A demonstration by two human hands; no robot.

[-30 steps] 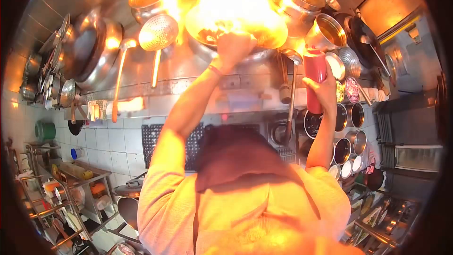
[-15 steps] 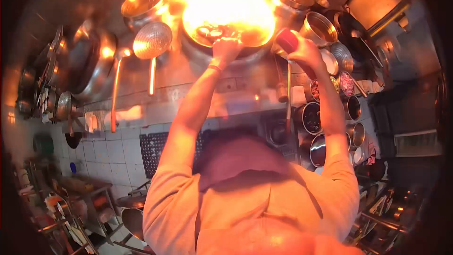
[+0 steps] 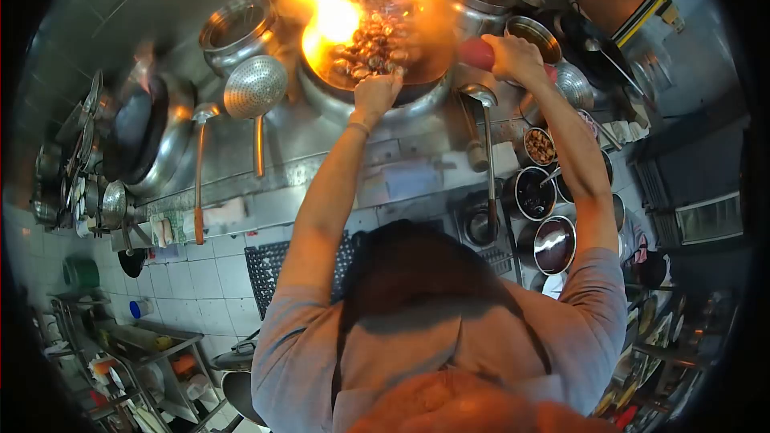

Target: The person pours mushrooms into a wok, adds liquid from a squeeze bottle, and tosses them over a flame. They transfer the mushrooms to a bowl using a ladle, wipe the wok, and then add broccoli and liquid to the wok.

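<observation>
In the middle of the stove sits a wok (image 3: 429, 80) with many small brown food pieces (image 3: 377, 42) in it, some of them tossed up. Flames rise from its left side and behind. My left hand (image 3: 375, 96) is closed at the wok's near rim; what it grips is hidden by the fingers. My right hand (image 3: 513, 58) is wrapped round a red bottle (image 3: 477, 54), which is tilted to the left at the wok's right edge.
Left of the wok are a perforated skimmer (image 3: 256, 88), a ladle (image 3: 205, 112) and a metal pot (image 3: 238, 26). Another ladle (image 3: 480, 95) lies to the right. Sauce pots (image 3: 555, 245) and a bowl of chopped food (image 3: 539, 147) stand near my right arm.
The large flame over the wok has shrunk to two smaller ones, and the food has risen. The red bottle has tipped from upright to nearly level, slightly left and up.
</observation>
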